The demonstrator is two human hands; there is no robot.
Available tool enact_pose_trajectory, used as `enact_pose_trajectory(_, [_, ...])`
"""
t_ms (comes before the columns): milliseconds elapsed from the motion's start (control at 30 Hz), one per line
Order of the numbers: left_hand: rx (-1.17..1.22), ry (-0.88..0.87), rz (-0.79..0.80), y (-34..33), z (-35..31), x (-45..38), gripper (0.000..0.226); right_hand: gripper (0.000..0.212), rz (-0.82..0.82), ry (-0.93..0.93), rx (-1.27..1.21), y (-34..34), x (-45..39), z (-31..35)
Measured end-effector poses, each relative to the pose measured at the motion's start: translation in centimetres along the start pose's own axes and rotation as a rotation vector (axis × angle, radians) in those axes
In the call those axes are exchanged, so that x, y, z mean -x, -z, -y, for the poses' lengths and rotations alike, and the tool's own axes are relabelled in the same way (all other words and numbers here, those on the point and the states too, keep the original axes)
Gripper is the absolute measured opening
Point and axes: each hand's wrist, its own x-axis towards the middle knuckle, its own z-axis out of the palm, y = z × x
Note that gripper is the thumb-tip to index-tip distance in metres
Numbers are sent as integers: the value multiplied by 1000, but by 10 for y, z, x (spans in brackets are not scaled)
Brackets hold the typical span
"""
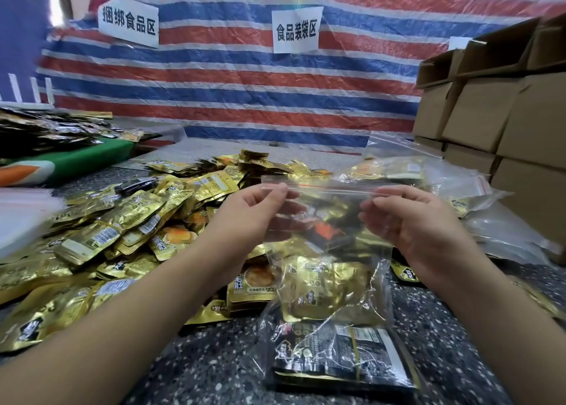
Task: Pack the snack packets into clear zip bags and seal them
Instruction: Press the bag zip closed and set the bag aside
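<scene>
A clear zip bag (329, 270) is held upright over the speckled bench (196, 365), near its front edge, with gold and black snack packets (324, 291) settled in its lower part and its bottom resting on the bench. The zip strip (330, 190) is stretched level between the two hands. From here the seal could be left incomplete: if the two tracks are pressed together out of line, or if a fold of film is caught between them, a gap would be left and the packets could slide out when the bag is laid down. Air trapped inside could also cause the closure to pop apart. The loose heap of gold packets (128, 221) lies just beside the bag, toward the left edge of the bench, and could be dragged or knocked by the forearms. The left hand (254, 208) is closed to a narrow pinch on the left end of the strip, thumb against fingers. The right hand (410, 217) is likewise pinched on the right end, its remaining fingers curled loosely behind the film. Whether the strip is already pressed shut cannot be told.
</scene>
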Motion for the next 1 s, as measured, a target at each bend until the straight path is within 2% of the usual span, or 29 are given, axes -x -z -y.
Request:
enact_pose_trajectory(133, [-78,-102,-53,1,3,0,20,14,-61,67,114,-1,1,-1])
enact_pose_trajectory(233, [-105,-139,-39,1,3,1,18,13,-118,235,265,-5,6,-2])
enact_pose_trajectory(300, [-121,-157,-4,0,3,2,18,17,-196,449,558,-7,11,-3])
enact_pose_trajectory(367, [-140,-180,27,-2,4,4,19,30,-222,630,869,-12,16,-1])
enact_pose_trajectory(467, [-146,-205,66,-5,3,6,19,42,-88,723,1071,-27,19,8])
enact_pose_trajectory(567, [-169,-244,57,-5,2,6,20,37,106,708,1221,-47,14,18])
enact_pose_trajectory(667, [-167,-291,-12,-6,3,5,19,15,254,658,1192,-58,7,22])
enact_pose_trajectory(833, [-132,-306,-153,-1,3,0,14,12,284,591,1148,-60,-1,27])
enact_pose_trajectory(1000, [-124,-321,-158,1,3,-1,16,13,387,506,1132,-71,-9,34])
